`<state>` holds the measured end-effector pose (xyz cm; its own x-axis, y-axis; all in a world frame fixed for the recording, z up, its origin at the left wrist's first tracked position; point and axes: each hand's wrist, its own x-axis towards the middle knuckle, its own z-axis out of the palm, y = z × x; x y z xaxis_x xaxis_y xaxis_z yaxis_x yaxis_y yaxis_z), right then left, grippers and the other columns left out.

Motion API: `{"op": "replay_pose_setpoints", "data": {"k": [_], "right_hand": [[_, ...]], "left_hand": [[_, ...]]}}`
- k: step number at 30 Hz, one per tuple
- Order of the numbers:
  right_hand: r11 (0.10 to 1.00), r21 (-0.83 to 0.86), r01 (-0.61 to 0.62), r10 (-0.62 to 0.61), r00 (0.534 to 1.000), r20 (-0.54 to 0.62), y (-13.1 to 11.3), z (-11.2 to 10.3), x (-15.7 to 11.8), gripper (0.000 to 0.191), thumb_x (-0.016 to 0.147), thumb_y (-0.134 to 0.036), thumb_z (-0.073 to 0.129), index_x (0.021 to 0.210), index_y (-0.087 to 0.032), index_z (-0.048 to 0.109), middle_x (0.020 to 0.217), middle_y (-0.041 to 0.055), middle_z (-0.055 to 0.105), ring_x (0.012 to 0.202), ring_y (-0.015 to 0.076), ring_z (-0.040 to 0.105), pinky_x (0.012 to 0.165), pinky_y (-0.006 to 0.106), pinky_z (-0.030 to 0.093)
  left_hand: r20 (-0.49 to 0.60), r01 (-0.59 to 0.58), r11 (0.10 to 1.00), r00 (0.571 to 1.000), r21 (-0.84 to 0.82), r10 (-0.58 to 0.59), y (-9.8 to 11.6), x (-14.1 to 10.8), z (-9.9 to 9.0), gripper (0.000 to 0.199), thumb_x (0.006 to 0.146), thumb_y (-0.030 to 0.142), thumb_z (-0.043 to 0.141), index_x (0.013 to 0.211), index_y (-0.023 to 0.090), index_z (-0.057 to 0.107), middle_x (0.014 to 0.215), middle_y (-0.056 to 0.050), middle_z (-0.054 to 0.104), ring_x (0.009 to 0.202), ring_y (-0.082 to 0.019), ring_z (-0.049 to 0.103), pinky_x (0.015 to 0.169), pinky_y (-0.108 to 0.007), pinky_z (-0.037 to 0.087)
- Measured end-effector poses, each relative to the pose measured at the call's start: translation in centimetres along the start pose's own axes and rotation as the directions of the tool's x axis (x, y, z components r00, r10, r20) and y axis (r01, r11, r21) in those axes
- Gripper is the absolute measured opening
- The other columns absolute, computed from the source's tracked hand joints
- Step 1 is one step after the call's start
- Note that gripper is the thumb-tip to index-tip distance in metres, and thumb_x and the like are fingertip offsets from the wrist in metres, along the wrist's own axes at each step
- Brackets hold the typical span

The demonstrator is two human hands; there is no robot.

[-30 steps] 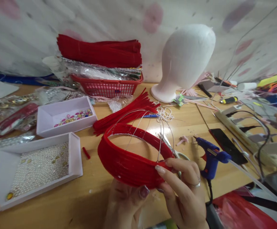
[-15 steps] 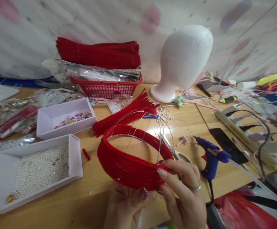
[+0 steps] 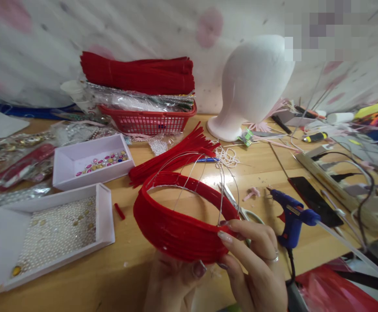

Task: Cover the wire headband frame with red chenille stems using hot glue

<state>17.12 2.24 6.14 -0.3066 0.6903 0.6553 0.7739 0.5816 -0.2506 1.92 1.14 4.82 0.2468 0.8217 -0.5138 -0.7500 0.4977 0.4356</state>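
Note:
A red fuzzy band [image 3: 182, 236] bent into a ring, with thin wires arching over its opening, is held above the table at the lower middle. My right hand [image 3: 254, 260] pinches its right end, fingertips on the upper edge and lower side. From below, my left hand [image 3: 176, 277] supports the band with the thumb against its lower edge; its other fingers are partly hidden. Behind the ring lie red stems [image 3: 172, 158] and a blue pen [image 3: 207, 160]. Scissors [image 3: 232, 199] rest partly hidden behind the band's right side.
Trays of pearls [image 3: 106, 216] and gems [image 3: 93, 180] stand left. A red basket [image 3: 153, 123] and white foam head [image 3: 254, 82] are behind. To the right are a blue glue gun [image 3: 291, 216], phone [image 3: 314, 201] and power strip [image 3: 325, 177].
The view has shifted a little, so most things appear slightly further right. Both hands keep hold of the red band, which is tilted slightly differently.

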Motion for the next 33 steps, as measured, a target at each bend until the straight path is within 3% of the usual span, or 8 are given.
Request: {"op": "replay_pose_setpoints", "data": {"k": [5,11,15,19,23,29,33], "right_hand": [[0.999,0.046,-0.009,0.010,1.000,-0.014,0.2,0.1,-0.4,0.021,0.100,-0.008,0.048,0.117,-0.016,0.057,0.113,0.0066,0.052,0.096,0.0177,0.051,0.085,0.033,0.044],[0.995,0.091,-0.026,0.029,0.999,-0.028,0.2,0.5,-1.1,0.024,0.098,-0.011,0.055,0.120,-0.018,0.058,0.110,0.0070,0.057,0.094,0.0183,0.055,0.081,0.033,0.048],[0.994,0.099,-0.051,0.056,0.997,-0.054,0.1,0.5,-1.2,0.032,0.095,-0.008,0.057,0.123,-0.022,0.061,0.108,0.0063,0.062,0.091,0.0189,0.058,0.076,0.034,0.049],[0.990,0.132,-0.052,0.061,0.996,-0.064,0.1,0.4,-1.3,0.039,0.092,-0.005,0.059,0.127,-0.022,0.060,0.108,0.0065,0.064,0.093,0.0191,0.059,0.078,0.034,0.050],[0.987,0.153,-0.055,0.067,0.995,-0.074,0.1,0.5,-1.5,0.040,0.091,-0.004,0.060,0.127,-0.020,0.061,0.110,0.0070,0.064,0.096,0.0192,0.060,0.082,0.035,0.050],[0.987,0.141,-0.076,0.086,0.994,-0.069,0.2,0.7,-1.8,0.042,0.091,-0.006,0.061,0.129,-0.024,0.061,0.111,0.0063,0.065,0.095,0.0198,0.060,0.081,0.035,0.050],[0.988,0.126,-0.093,0.103,0.992,-0.073,0.1,0.7,-1.8,0.038,0.093,-0.010,0.062,0.128,-0.025,0.062,0.107,0.0065,0.068,0.094,0.0210,0.064,0.079,0.037,0.051]], "left_hand": [[0.062,-0.014,1.000,0.998,0.002,0.013,0.0,0.1,0.5,0.069,0.055,0.040,0.100,0.118,0.025,0.076,0.102,-0.009,0.083,0.108,-0.034,0.075,0.096,-0.041,0.061],[0.092,-0.071,0.995,0.993,-0.073,0.077,-0.4,0.2,-0.5,0.072,0.057,0.039,0.099,0.124,0.029,0.073,0.116,-0.009,0.080,0.120,-0.037,0.069,0.106,-0.048,0.054],[0.066,-0.025,0.997,0.997,-0.074,0.030,-0.5,0.3,-0.5,0.067,0.058,0.049,0.096,0.120,0.031,0.076,0.108,-0.007,0.082,0.117,-0.035,0.071,0.104,-0.047,0.055],[0.026,-0.069,0.997,0.997,-0.039,0.070,-0.1,0.2,-0.1,0.058,0.063,0.045,0.095,0.116,0.027,0.077,0.101,-0.007,0.083,0.110,-0.033,0.074,0.101,-0.044,0.057],[0.088,-0.082,0.995,0.992,-0.054,0.086,0.0,0.4,-0.1,0.050,0.068,0.044,0.092,0.112,0.023,0.079,0.096,-0.008,0.083,0.102,-0.031,0.076,0.097,-0.044,0.059],[0.156,-0.099,0.990,0.981,-0.096,0.113,-0.2,0.7,-0.3,0.033,0.074,0.041,0.090,0.103,0.026,0.082,0.091,-0.005,0.083,0.091,-0.024,0.078,0.092,-0.037,0.062],[0.134,-0.109,0.988,0.983,-0.110,0.123,-0.3,0.9,-0.7,0.037,0.074,0.037,0.090,0.108,0.028,0.081,0.093,-0.005,0.083,0.087,-0.022,0.078,0.088,-0.034,0.063]]}}
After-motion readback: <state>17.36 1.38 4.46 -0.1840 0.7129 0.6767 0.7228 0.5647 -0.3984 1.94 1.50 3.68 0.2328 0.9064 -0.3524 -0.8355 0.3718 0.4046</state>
